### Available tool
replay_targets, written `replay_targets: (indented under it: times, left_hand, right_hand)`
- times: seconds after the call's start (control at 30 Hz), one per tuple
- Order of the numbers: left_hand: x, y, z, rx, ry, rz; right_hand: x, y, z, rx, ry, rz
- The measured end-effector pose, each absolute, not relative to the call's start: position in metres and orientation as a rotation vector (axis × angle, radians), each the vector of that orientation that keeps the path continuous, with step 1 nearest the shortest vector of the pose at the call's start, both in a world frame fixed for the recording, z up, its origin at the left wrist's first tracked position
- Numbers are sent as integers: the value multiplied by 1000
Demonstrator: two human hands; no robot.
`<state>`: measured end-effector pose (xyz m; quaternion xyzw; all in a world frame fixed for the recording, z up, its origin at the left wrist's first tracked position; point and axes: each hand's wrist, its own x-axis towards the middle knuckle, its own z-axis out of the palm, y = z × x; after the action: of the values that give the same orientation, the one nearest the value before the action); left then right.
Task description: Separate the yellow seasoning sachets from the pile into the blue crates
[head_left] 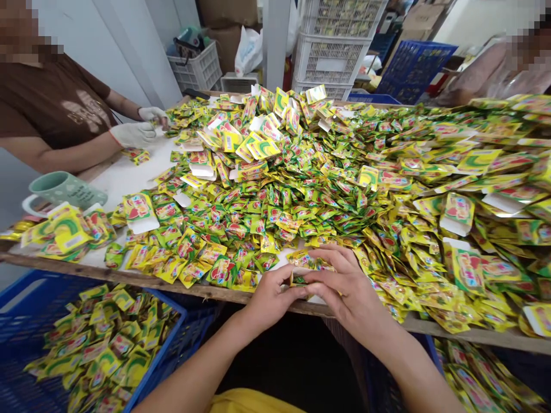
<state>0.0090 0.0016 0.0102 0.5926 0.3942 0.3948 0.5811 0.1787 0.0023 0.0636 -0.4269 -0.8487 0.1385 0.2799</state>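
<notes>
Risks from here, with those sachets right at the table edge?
The left hand and right hand work right at the wooden table edge, so sachets might slip into the dark gap below. The green mug stands beside the pile; a knock might spill onto it.

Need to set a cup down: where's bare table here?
Bare white tabletop shows between the green mug, the co-worker's gloved hands and the sachet pile. A small white sliver lies just beyond your left hand and right hand. The pile crowds everything else, centre and right.
</notes>
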Motion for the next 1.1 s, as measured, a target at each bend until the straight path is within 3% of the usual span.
replay_targets:
  times: [0.13,0.27,0.43,0.5,0.73,1.1]
  left_hand:
    - [7,2,7,1370,937,916]
    - [-1,1,11,1374,894,895]
    - [-9,0,26,1222,830,785]
    - [-6,-1,28,1138,815,755]
    - [6,2,16,1032,1045,1196]
    - [8,12,11,1461,1042,1255]
  right_hand:
    - [182,-4,60,-1211,-2351,455]
    - [189,-14,49,-1284,-1925,694]
    - [185,-18,35,-1369,-1175,1460]
    - [179,-15,32,-1327,-1076,1624]
    - [175,-2,32,-1252,-1350,1217]
    - [181,5,29,-1280,-1385,1151]
